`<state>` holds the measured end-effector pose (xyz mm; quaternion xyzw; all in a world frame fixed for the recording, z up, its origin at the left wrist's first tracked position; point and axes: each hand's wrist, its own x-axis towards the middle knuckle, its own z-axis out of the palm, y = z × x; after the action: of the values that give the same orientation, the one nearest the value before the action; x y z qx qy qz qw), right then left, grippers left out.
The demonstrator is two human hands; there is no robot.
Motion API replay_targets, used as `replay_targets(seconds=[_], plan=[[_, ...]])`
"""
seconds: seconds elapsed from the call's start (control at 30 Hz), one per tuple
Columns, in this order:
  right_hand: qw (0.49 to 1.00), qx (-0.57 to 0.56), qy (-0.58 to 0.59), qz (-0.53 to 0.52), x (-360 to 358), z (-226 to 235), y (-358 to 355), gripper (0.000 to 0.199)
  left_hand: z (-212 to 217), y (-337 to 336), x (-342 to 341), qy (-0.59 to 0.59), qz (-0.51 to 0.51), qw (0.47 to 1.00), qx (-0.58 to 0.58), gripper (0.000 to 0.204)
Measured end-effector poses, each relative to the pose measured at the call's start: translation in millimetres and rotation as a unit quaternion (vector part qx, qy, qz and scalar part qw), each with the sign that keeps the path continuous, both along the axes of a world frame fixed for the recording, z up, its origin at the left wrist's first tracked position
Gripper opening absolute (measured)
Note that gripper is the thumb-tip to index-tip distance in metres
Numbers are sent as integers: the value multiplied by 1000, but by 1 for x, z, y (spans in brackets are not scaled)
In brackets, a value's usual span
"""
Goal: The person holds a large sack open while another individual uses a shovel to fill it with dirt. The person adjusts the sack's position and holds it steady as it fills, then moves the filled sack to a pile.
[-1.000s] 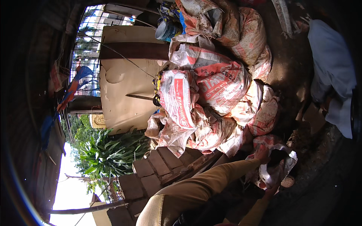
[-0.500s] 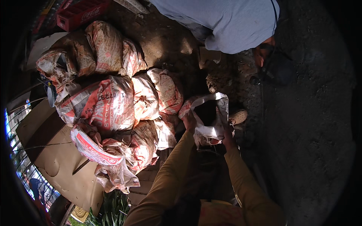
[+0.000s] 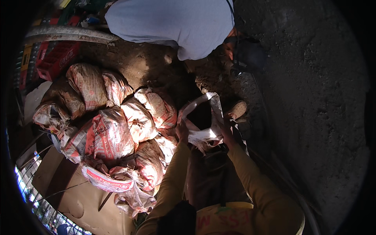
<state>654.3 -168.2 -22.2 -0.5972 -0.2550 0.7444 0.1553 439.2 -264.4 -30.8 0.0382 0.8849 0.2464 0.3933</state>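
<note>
A white sack (image 3: pixel 214 102) stands with its mouth spread wide in front of me. Its inside is dark, so I cannot make out the contents. On the left edge of the mouth, my left hand (image 3: pixel 182 132) has its fingers closed on the sack. Across from it, my right hand (image 3: pixel 230 133) grips the right edge in shadow. Close by on the left lie several filled, dirt-stained sacks (image 3: pixel 111 133) with red printing, heaped against each other. Beyond the open sack a person in a light grey shirt (image 3: pixel 172 23) bends over the dug soil, one hand (image 3: pixel 230 45) partly in view.
A tan perforated clog (image 3: pixel 237 109) shows just right of the open sack. Red crates (image 3: pixel 56 62) and a thick pale pole (image 3: pixel 70 34) lie at the far left. Brown board (image 3: pixel 92 203) leans at the lower left. Rough grey ground (image 3: pixel 313 98) stretches along the right.
The view has shifted, so the heap sits lower and the person appears farther left, with more crates showing. Both my hands keep hold of the sack's rim.
</note>
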Motion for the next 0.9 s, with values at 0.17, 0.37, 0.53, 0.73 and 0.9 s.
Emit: replay_targets(seconds=[0.17,0.37,0.53,0.73,0.9], plan=[[1000,0,17,-3,7,-11,4,58,-40,-19,-5,10,-31,999,30,58],[996,8,-36,-81,20,-12,-4,54,-46,-13,-2,46,-95,994,-7,60],[995,42,-73,-47,27,-3,1,58,-35,-10,1,8,-96,995,-36,63],[998,-20,-55,-38,47,-30,-1,62,-49,-16,13,2,-93,995,-38,58],[997,-3,-58,-45,48,-30,1,58,-60,-21,10,1,-93,995,-36,58]])
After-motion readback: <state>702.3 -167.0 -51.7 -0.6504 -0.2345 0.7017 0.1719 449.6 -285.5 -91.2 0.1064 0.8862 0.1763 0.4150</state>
